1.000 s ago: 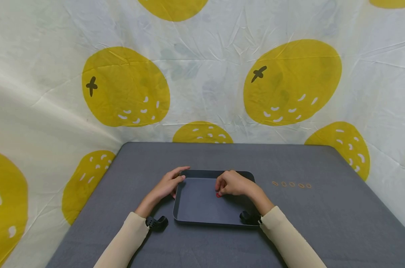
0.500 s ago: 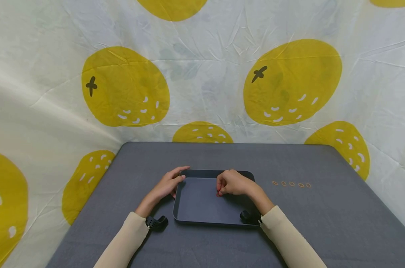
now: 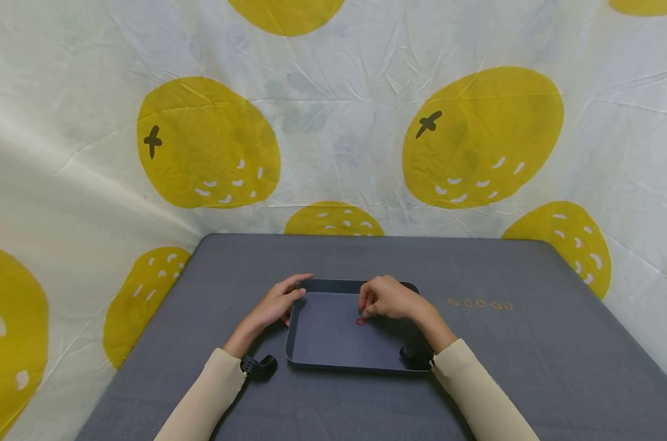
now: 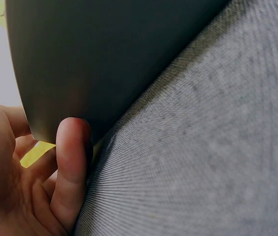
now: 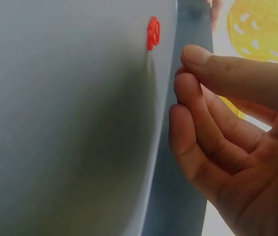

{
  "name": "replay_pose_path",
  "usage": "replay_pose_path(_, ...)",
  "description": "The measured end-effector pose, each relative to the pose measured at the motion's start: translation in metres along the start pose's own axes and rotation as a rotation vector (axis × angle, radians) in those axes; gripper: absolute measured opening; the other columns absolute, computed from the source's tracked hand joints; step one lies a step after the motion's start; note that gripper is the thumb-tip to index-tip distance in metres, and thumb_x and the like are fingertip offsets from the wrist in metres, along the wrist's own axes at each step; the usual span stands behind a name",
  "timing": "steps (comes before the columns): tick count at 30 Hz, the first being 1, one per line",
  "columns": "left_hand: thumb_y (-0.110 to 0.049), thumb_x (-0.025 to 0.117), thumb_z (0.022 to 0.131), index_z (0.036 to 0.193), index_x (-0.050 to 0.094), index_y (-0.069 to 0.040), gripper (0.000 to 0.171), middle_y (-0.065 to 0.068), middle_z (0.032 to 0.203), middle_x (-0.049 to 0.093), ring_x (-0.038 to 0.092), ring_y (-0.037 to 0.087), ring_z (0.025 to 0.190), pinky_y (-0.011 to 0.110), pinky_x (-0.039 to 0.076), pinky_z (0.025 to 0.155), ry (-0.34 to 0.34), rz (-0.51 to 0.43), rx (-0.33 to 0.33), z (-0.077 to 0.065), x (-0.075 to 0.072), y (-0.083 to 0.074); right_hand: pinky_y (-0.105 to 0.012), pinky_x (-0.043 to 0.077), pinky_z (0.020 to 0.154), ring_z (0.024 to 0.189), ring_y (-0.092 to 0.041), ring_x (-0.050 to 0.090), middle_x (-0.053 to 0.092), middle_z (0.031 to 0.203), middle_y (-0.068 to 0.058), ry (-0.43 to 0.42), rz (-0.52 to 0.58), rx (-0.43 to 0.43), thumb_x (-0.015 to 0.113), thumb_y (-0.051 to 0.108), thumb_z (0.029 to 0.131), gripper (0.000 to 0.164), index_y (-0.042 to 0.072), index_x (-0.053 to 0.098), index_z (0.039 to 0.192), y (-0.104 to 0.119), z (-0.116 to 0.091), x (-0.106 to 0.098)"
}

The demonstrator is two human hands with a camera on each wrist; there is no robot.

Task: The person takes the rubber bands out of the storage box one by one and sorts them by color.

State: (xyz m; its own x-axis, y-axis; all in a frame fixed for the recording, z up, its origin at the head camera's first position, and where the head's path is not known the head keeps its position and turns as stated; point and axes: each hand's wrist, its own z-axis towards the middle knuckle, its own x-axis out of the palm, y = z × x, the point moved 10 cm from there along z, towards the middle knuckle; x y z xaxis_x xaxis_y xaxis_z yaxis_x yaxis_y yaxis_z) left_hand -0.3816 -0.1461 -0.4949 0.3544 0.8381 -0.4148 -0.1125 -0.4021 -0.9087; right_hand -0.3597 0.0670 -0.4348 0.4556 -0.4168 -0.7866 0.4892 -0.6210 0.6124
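Observation:
A small red rubber band [image 3: 360, 321] lies on the floor of the dark grey tray [image 3: 333, 355], in front of my right hand [image 3: 388, 297]. In the right wrist view, the red band [image 5: 153, 33] shows as looped strands, apart from the fingertips of my right hand [image 5: 227, 128]. Its fingers curve loosely with the thumb close to them, and nothing shows between them. My left hand [image 3: 275, 304] holds the tray's far left corner, thumb over the rim. Seen from the left wrist, a finger [image 4: 71, 162] presses the outer wall of the tray [image 4: 95, 54].
Several tan rubber bands [image 3: 481, 303] lie in a row on the grey tablecloth [image 3: 531, 367], right of the tray. Behind the table hangs a white cloth [image 3: 339, 141] with large yellow fruit prints. Each wrist carries a black camera mount [image 3: 258, 367].
My right hand has let go of the red rubber band and risen slightly away from it, leaving it on the tray. My left hand stays at the tray's corner.

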Motion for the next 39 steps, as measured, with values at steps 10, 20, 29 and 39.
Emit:
replay_pose_path(10,-0.026,0.052,0.110,0.155,0.049,-0.029,0.046,0.013,0.081,0.058,0.051,0.018,0.042,0.041,0.056,0.044,-0.004,-0.002,0.003,-0.001,0.001,-0.001,-0.024,0.055,0.062,0.067,-0.007,0.066,0.075,0.078,0.003,-0.018,0.020,-0.002,0.079,0.006,0.089,0.006,0.011,0.077,0.087,0.002,-0.006,-0.011)
replay_pose_path(20,-0.026,0.052,0.110,0.155,0.049,-0.030,0.046,0.011,0.079,0.058,0.051,0.017,0.042,0.040,0.056,0.044,-0.008,0.006,-0.006,-0.003,0.001,-0.001,-0.026,0.060,0.063,0.066,-0.015,0.073,0.078,0.079,-0.006,-0.043,0.091,0.024,0.079,0.005,0.089,0.006,0.008,0.079,0.083,0.002,-0.014,-0.018)
replay_pose_path(29,-0.027,0.053,0.109,0.156,0.048,-0.028,0.047,0.010,0.078,0.057,0.051,0.017,0.042,0.039,0.056,0.044,-0.002,0.002,-0.003,-0.002,0.002,-0.001,-0.025,0.058,0.063,0.067,-0.011,0.071,0.077,0.077,0.000,-0.059,0.050,0.009,0.081,0.011,0.089,0.007,0.012,0.079,0.083,0.005,-0.020,-0.027)
replay_pose_path(39,-0.028,0.053,0.109,0.156,0.048,-0.026,0.047,0.017,0.089,0.061,0.052,0.016,0.043,0.039,0.056,0.044,0.009,-0.014,0.006,-0.003,0.003,0.001,-0.026,0.057,0.062,0.072,-0.028,0.075,0.079,0.082,-0.012,-0.083,0.078,0.008,0.080,0.011,0.089,0.005,0.010,0.080,0.085,0.005,-0.033,-0.038)
